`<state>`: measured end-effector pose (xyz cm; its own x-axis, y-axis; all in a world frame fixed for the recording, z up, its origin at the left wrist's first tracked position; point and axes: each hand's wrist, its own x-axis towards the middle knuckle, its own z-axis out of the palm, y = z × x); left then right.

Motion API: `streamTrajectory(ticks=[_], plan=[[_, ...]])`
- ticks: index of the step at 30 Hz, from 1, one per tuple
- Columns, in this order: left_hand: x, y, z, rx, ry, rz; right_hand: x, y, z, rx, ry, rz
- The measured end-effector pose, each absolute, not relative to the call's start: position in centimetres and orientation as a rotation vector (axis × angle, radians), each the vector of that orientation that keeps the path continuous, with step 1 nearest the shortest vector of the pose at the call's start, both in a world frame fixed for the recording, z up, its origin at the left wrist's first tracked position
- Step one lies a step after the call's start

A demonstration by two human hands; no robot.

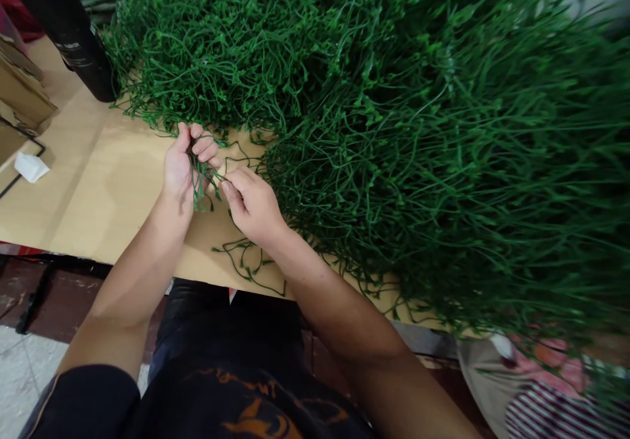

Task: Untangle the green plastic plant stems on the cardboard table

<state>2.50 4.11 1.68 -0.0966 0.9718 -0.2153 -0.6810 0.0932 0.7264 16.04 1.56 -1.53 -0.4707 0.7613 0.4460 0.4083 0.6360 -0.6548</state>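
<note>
My left hand is turned palm up, its fingers curled round a small bunch of green plastic stems whose ends hang below the palm. Close on its right, my right hand pinches a stem of this bunch between thumb and forefinger. Beyond both hands spreads a large heap of thin green artificial stems, with small knobs and forked tips. A few loose stems lie on the tan tabletop below my right hand.
A black bottle stands at the back left beside the heap. Farther left are a cardboard box and a small white packet. The table's front edge runs close to my body. Someone's striped clothing shows at the lower right.
</note>
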Motion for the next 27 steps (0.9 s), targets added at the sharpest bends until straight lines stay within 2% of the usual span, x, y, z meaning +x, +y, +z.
streamTrajectory(ticks=[7,13,16,21,24,27], plan=[[2.8,4.3,2.0,0.319,0.854,1.449,16.2,0.8,-0.8,-0.85,-2.305,0.681],[-1.3,5.3,1.1,0.312,0.882,1.615,15.4,-2.9,0.5,-0.374,-2.746,0.685],[-2.0,5.1,1.2,0.295,0.804,1.632,16.5,-1.9,0.7,-0.659,-2.64,0.519],[0.7,4.6,2.1,0.366,0.846,1.517,20.4,2.3,0.5,-1.236,-1.96,0.104],[1.9,4.5,2.3,0.448,0.89,1.493,20.6,2.6,0.4,-1.241,-1.865,0.058],[2.6,4.4,2.2,0.421,0.826,1.492,18.8,1.6,0.2,-1.06,-2.011,0.26]])
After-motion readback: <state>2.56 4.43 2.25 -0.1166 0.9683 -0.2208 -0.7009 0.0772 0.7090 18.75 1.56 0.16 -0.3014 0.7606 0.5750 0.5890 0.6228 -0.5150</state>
